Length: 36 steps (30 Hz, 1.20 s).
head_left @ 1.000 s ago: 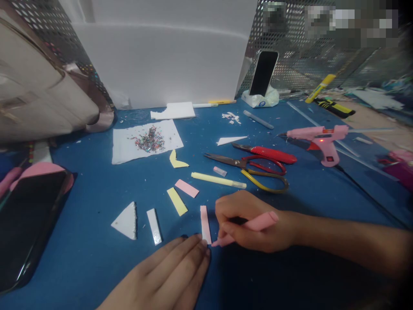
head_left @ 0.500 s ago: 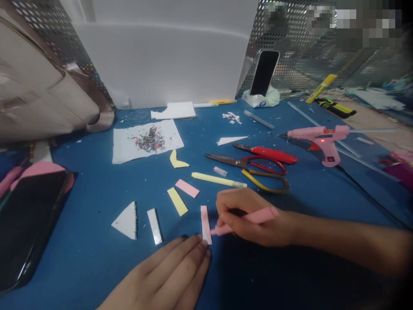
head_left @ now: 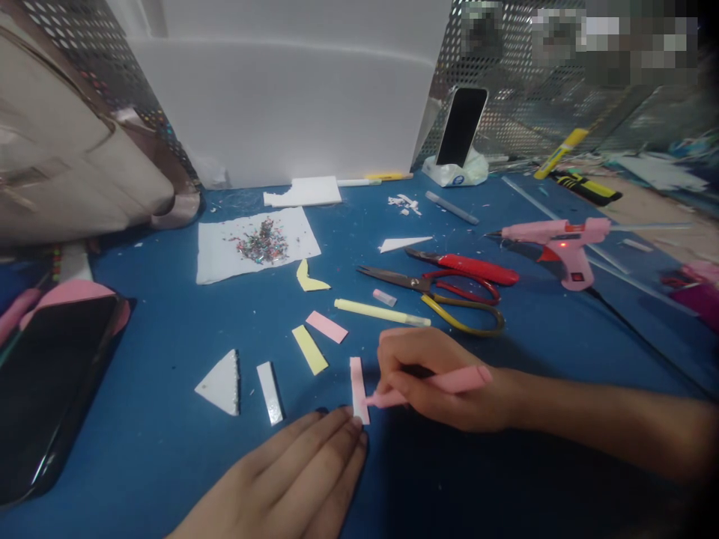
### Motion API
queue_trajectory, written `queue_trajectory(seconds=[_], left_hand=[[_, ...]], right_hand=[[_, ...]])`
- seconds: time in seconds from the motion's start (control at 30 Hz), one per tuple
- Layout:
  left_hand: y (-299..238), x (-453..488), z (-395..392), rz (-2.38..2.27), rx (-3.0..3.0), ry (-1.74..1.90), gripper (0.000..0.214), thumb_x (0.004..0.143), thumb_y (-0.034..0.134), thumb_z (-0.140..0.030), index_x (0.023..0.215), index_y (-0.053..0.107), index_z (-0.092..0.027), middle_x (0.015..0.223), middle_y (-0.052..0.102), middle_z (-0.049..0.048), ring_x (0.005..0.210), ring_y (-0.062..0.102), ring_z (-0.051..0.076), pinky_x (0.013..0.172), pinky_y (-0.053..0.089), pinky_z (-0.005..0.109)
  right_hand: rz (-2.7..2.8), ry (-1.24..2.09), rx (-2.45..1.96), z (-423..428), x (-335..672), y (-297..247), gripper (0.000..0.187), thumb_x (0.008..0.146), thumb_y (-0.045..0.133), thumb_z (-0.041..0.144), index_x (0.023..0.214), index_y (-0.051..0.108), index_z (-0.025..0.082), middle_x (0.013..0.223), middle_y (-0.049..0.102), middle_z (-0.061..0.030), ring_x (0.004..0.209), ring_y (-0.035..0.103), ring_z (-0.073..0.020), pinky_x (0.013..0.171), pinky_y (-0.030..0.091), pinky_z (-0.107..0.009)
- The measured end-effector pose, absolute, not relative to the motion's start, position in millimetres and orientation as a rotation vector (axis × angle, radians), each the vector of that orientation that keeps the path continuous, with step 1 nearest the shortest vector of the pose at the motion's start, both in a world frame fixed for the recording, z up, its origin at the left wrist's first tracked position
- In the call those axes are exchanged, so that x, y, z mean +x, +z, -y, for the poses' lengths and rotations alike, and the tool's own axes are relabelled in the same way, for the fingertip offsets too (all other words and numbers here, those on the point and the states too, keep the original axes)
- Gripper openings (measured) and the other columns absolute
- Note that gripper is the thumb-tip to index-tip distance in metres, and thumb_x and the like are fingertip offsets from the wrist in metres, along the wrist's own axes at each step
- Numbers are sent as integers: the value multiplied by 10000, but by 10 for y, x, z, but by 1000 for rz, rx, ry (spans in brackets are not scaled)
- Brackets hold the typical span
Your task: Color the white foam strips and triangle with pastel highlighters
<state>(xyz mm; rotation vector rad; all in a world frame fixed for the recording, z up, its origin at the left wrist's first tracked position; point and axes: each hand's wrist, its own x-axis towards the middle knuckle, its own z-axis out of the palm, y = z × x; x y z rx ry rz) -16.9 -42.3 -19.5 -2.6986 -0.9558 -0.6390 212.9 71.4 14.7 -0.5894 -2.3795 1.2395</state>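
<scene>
My right hand [head_left: 435, 378] grips a pink marker [head_left: 443, 383] like a pen, its tip touching the right edge of a small pink strip [head_left: 357, 388] on the blue table. My left hand [head_left: 292, 479] lies flat with fingers stretched out, the fingertips pressing the near end of that strip. Left of the strip lie a white glittery strip [head_left: 268, 392], a white triangle [head_left: 220, 383], a yellow strip [head_left: 308, 349] and another pink strip [head_left: 326, 326].
Scissors with yellow handles [head_left: 443, 296], red pliers [head_left: 466, 266] and a yellow marker [head_left: 382, 312] lie behind my right hand. A pink glue gun [head_left: 556, 243] stands at right. White paper with glitter [head_left: 255, 243], a propped phone [head_left: 461, 126], a tablet [head_left: 45, 389] at left.
My right hand moved the marker tip up along the pink strip's right edge, away from its near end. The left hand stayed put.
</scene>
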Motion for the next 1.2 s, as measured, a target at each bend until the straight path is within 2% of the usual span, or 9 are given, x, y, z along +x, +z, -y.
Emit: queue_trajectory(seconds=[0.1,0.27,0.33,0.43,0.57,0.73,0.87,1.0,1.2], left_hand=[[-188,-173,430,972,-2709,-623,370,977,374,-75,1249,617,-138,1277,632,23,1239,537,169,1179,276,342],[-167,-165,404,971,-2728,-620,363,990,367,-90,1243,623,-144,1265,637,18,1252,522,165,1199,216,336],[-158,-162,395,975,-2732,-616,362,987,370,-84,1234,629,-140,1259,640,22,1244,527,167,1201,207,338],[-155,-157,404,951,-2725,-616,365,984,368,-76,1235,628,-129,1256,640,32,1238,531,171,1201,206,343],[-179,-157,428,1006,-2719,-653,364,988,370,-80,1249,618,-135,1281,626,29,1288,490,173,1198,220,334],[-189,-171,428,960,-2723,-596,370,994,359,-92,1267,605,-131,1295,618,33,1285,496,174,1208,192,347],[-183,-172,428,986,-2712,-645,362,994,364,-93,1237,628,-141,1277,630,25,1256,526,167,1201,225,339],[-179,-170,415,969,-2716,-623,371,990,359,-81,1239,628,-138,1269,638,25,1235,542,161,1202,219,335],[-183,-167,431,1027,-2723,-638,373,989,365,-83,1264,608,-149,1302,618,16,1272,510,162,1194,248,333]], right_hand=[[2344,1176,-720,-713,2126,132,133,926,498,189,805,541,155,787,575,-11,702,507,-113,633,395,-246],[2416,1288,-536,-724,2123,157,232,935,458,189,711,506,154,699,556,1,637,483,-102,597,372,-240],[2387,1279,-580,-726,2120,160,223,941,460,193,729,515,153,722,561,-3,655,491,-104,607,379,-239],[2335,1186,-740,-728,2120,147,172,947,497,221,794,538,153,789,575,-10,706,503,-110,640,391,-245],[2397,1239,-648,-737,2126,138,234,949,475,218,724,498,157,709,549,9,635,474,-99,593,365,-243],[2313,1179,-775,-737,2121,145,164,945,510,209,794,542,155,784,555,2,701,497,-105,634,389,-240],[2379,1267,-681,-728,2123,150,260,962,454,222,718,513,156,688,529,16,625,466,-101,594,367,-247],[2296,1168,-802,-733,2121,142,195,959,487,217,783,543,155,789,559,-3,705,494,-110,638,386,-248],[2359,1262,-724,-735,2128,146,255,971,453,220,741,539,152,712,542,10,648,481,-106,604,377,-247]])
